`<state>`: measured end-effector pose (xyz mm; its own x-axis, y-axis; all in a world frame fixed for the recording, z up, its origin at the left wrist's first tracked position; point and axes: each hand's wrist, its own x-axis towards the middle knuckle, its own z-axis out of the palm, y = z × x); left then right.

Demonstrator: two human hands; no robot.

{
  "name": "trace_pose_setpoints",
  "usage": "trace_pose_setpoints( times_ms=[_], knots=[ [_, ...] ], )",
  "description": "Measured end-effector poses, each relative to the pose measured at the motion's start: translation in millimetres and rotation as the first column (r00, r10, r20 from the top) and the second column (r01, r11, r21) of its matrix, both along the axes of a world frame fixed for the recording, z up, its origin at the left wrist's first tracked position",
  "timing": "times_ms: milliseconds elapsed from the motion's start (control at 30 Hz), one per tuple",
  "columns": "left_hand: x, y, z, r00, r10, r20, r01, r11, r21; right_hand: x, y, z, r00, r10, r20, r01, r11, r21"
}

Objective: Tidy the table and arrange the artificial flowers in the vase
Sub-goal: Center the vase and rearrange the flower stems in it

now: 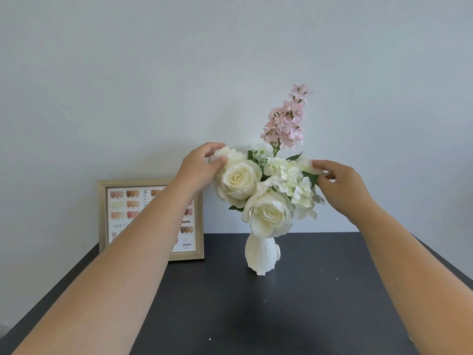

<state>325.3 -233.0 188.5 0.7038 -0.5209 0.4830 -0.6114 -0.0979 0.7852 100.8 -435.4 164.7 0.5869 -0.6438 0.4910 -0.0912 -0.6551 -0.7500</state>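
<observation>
My forearms run up from the bottom corners over the dark table (pixel 294 316), which is bare in front of me apart from a few pale specks. They meet at the bouquet, which stands in the white vase (pixel 261 254) near the back edge, just right of a gold frame (pixel 151 257) leaning on the wall.

My left hand (pixel 202 166) is on the upper left of the bunch. Thumb and fingers are curled onto the outer petals of a cream bloom (pixel 231 153) behind the upper rose (pixel 239 181), in a light pinch rather than a grab. My right hand (pixel 337 179) is at the opposite flank, level with the left. Its fingertips are closed on a pale petal beside a green leaf (pixel 311 176) at the edge of the hydrangea (pixel 289 175); whether they hold the petal or the leaf I can't quite tell.

The stems all rise from the vase's narrow neck and fan outward. The lower rose (pixel 267 213) droops forward over the rim, and the pink spray (pixel 286 119) stands tallest, leaning right. So the bunch lies between my hands, its long axis upright. Each hand is equally near its own side, and neither touches the vase.

I judge this to be final fluffing. Any pull outward would tip the light vase, so the next adjustment should be small and balanced.
</observation>
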Motion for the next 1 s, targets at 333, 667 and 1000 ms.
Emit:
trace_pose_setpoints(
  times_ms=[333,667,1000],
  knots=[
    [-4,-46,24,0.999,-0.025,0.043,0.020,0.993,0.120,-3,-4,4,0.999,0.036,-0.002,-0.036,0.999,0.017],
    [-11,-37,16,0.997,-0.044,0.057,0.036,0.991,0.130,5,15,32,1.000,-0.002,0.002,0.002,0.990,-0.140],
    [-13,-25,11,0.997,0.055,0.056,-0.054,0.998,-0.022,47,21,43,0.981,0.166,-0.097,-0.164,0.986,0.027]
  ],
)
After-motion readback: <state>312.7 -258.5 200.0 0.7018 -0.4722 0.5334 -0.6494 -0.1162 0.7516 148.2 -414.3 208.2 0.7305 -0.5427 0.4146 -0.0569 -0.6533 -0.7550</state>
